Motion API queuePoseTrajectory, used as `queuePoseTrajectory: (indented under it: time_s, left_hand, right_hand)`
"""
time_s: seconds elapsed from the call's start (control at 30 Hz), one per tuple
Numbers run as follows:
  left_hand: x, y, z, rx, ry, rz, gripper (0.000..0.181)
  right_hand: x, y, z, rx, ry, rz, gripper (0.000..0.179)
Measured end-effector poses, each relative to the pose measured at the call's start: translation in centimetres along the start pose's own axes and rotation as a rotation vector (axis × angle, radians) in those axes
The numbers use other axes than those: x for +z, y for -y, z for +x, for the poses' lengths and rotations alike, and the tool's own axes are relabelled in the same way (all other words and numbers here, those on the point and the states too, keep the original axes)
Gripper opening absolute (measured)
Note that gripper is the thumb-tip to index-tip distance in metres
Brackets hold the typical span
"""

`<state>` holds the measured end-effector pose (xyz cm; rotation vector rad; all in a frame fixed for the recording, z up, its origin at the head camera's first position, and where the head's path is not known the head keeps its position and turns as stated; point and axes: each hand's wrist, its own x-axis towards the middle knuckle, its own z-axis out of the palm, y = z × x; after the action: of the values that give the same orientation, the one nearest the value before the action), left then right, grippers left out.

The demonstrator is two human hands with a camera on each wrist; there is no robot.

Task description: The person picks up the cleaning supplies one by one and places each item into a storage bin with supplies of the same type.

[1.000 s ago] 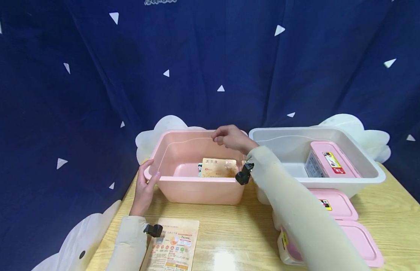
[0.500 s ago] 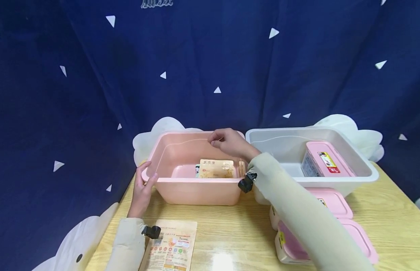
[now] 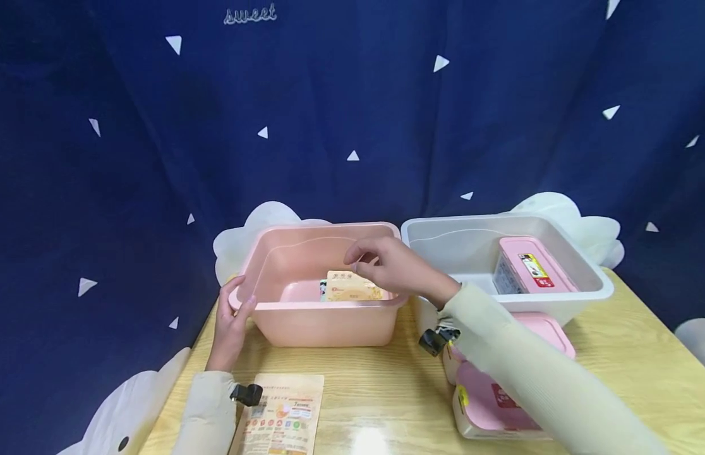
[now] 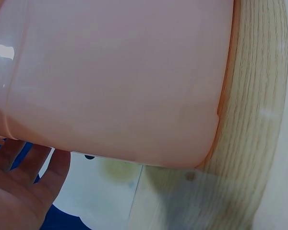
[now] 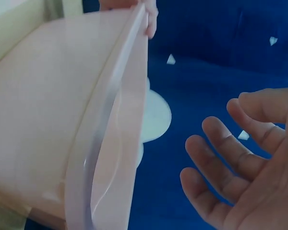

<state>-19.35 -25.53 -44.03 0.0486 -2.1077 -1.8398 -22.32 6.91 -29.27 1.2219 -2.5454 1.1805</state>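
A pink plastic bin (image 3: 318, 327) stands on the wooden table. My left hand (image 3: 228, 332) holds its front left corner, the fingers along the side rim and the thumb at the front. In the left wrist view, the hand's fingers (image 4: 56, 170) reach up against the bin's outer wall. Above the bin's right end hovers my right hand (image 3: 397, 266), its fingers loosely bent with nothing between them, as the right wrist view also shows. Inside the bin lies a tan packet (image 3: 352, 287), partly hidden by the front wall. A printed tan pouch (image 3: 284, 414) lies on the table beside my left wrist.
A white bin (image 3: 557, 304) stands right of the pink one, with a pink-lidded box (image 3: 537, 268) inside. In front of it are two more pink-lidded boxes, the nearer box (image 3: 491, 395) partly covered by my right sleeve. A blue curtain (image 3: 307, 114) hangs behind.
My right hand has drawn back from the far side of the pink bin toward its near right rim. The left hand keeps its hold at the corner. The head view has shifted slightly.
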Motion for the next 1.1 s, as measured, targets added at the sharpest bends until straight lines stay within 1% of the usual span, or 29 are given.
queuePoseTrajectory:
  time_s: [0.17, 0.23, 0.4, 0.5, 0.53, 0.63, 0.7, 0.8, 0.97, 1.1]
  left_hand:
    - [0.1, -0.1, -0.1, 0.006, 0.006, 0.006, 0.053]
    - [0.2, -0.1, -0.1, 0.01, 0.009, 0.0, 0.053]
    - [0.1, -0.2, -0.2, 0.002, 0.005, 0.036, 0.052]
    - [0.0, -0.2, -0.3, -0.01, 0.006, 0.052, 0.051]
    - [0.0, -0.3, -0.3, -0.015, 0.006, 0.057, 0.052]
    - [-0.1, -0.3, -0.2, -0.029, 0.004, 0.053, 0.052]
    - [-0.2, -0.4, -0.2, -0.032, 0.004, 0.045, 0.052]
    - [-0.2, -0.4, -0.1, -0.02, 0.007, 0.033, 0.052]
    - [-0.1, -0.3, -0.1, -0.009, 0.013, 0.039, 0.053]
    - [0.0, -0.3, -0.2, -0.005, 0.009, 0.029, 0.053]
  right_hand:
    - [0.4, 1.7, -1.9, -0.082, 0.015, -0.06, 0.011]
    - [0.6, 2.5, -2.7, -0.092, 0.032, -0.071, 0.012]
    - [1.5, 4.0, -4.5, -0.104, 0.072, -0.116, 0.014]
    - [2.0, 4.7, -5.5, -0.117, 0.066, -0.156, 0.013]
    - [2.2, 4.8, -5.8, -0.116, 0.06, -0.155, 0.013]
    - [3.0, 4.9, -6.6, -0.122, 0.037, -0.114, 0.012]
    - [3.6, 4.8, -7.1, -0.118, 0.028, -0.064, 0.012]
    - [4.7, 4.3, -7.7, -0.101, 0.017, 0.004, 0.011]
    - [6.8, 3.5, -8.6, -0.049, 0.026, 0.068, 0.012]
    - [8.2, 2.8, -8.9, -0.007, 0.047, 0.09, 0.013]
